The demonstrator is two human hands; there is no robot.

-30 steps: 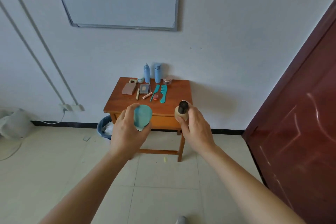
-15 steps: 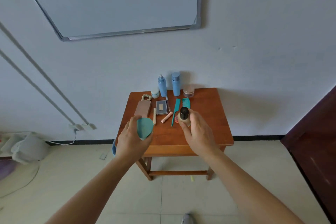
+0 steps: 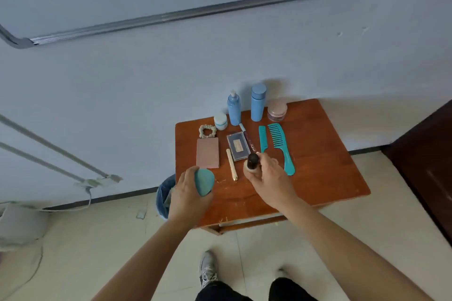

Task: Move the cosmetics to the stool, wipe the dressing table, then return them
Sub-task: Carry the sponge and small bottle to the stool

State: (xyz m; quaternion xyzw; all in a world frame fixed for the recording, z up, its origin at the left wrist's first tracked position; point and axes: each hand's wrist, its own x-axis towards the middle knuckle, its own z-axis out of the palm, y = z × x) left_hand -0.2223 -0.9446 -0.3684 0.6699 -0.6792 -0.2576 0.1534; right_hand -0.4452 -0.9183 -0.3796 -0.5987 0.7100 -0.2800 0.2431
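My left hand (image 3: 188, 197) grips a teal makeup sponge (image 3: 204, 181) over the front left part of the wooden dressing table (image 3: 325, 178). My right hand (image 3: 271, 178) holds a beige bottle with a black cap (image 3: 252, 162) upright above the table's middle. On the table lie two teal combs (image 3: 278, 146), a pink palette (image 3: 208, 153), a dark compact (image 3: 236, 146), a gold tube (image 3: 231, 165) and a scrunchie (image 3: 208, 130). Two blue bottles (image 3: 258, 102), a small white jar (image 3: 220, 121) and a pink jar (image 3: 276, 110) stand at the back.
A blue waste bin (image 3: 165, 194) stands on the floor at the table's left side. A dark red door (image 3: 430, 154) is at the right. Cables and a socket (image 3: 97, 181) run along the left wall. My shoe (image 3: 208, 267) is on the tiled floor below.
I have walked up to the table, which now fills the view from above. Both hands, still holding the sponge and the bottle, have come over the tabletop.
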